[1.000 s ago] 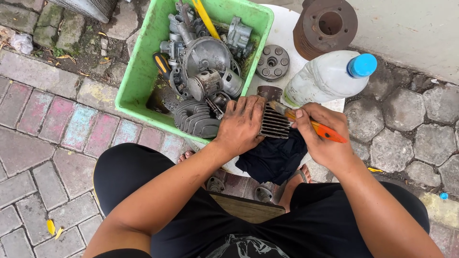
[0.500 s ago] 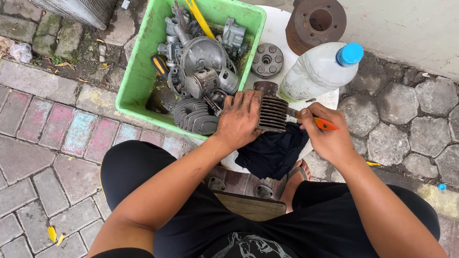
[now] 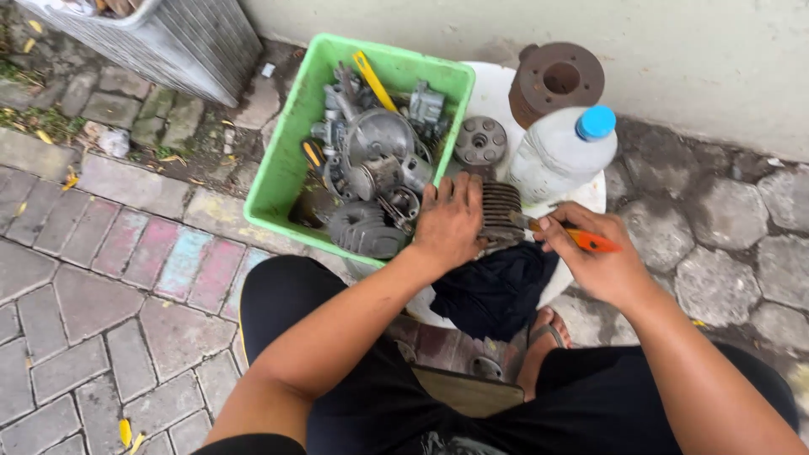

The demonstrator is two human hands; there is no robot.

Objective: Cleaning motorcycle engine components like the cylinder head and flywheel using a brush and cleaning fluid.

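Left hand: the left hand [image 3: 451, 221] is pressing down on the finned cylinder [image 3: 500, 215], fingers spread over its left side and top, clamping it in place.
Right hand: the right hand [image 3: 594, 263] is gripping a brush [image 3: 573, 238] by its orange handle, the bristle end meeting the right edge of the fins.
Cylinder: it is lying on the white basin [image 3: 590, 195] just right of the green crate [image 3: 286, 168], with a dark cloth [image 3: 493, 291] hanging at the near side.
Step in hand: judging by the pose, the person is brushing dirt out of the fins.
Doing it well: the strokes are best running along the slots rather than across them, so the bristles reach the bottom; the holding hand should be bearing down firmly so the part is not rolling on the curved basin.
Care: the bottle [image 3: 556, 156] is standing just beyond the brush, so short strokes are keeping the elbow and handle off it.
Around: engine parts [image 3: 375, 160] are filling the crate; a round plate [image 3: 480, 141] and a rusty disc [image 3: 556, 80] are sitting at the far side.
Ground: the person is crouching on paving [image 3: 109, 278], feet in sandals under the basin.
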